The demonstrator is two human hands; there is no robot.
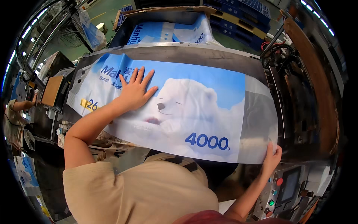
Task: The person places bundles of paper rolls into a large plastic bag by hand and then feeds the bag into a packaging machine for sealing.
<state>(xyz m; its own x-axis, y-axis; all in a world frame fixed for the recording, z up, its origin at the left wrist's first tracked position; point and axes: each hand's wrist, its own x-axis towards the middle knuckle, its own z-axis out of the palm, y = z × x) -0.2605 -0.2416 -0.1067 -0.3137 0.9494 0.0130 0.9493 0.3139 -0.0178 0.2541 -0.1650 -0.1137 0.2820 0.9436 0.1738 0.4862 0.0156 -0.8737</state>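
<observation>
A large printed plastic packaging bag (pixel 223 108), blue and white with a sleeping polar bear on it, lies spread flat across the metal worktable. My left hand (pixel 136 89) rests palm down on its upper left part, fingers spread. At the bag's near right corner, my right hand (pixel 272 155) pinches the clear, greyish edge between thumb and fingers. The bag's near edge hangs over the table's front, close to my body. A crease runs through the bag beside my left fingertips.
Beyond the table (pixel 167 50), a dark bin (pixel 123 31) holds more printed bags. Blue pallets (pixel 242 18) are stacked behind it. At lower right stands a control panel (pixel 278 194) with buttons and a screen. Another person's arm (pixel 24 105) shows at far left, near a brown board (pixel 53 90).
</observation>
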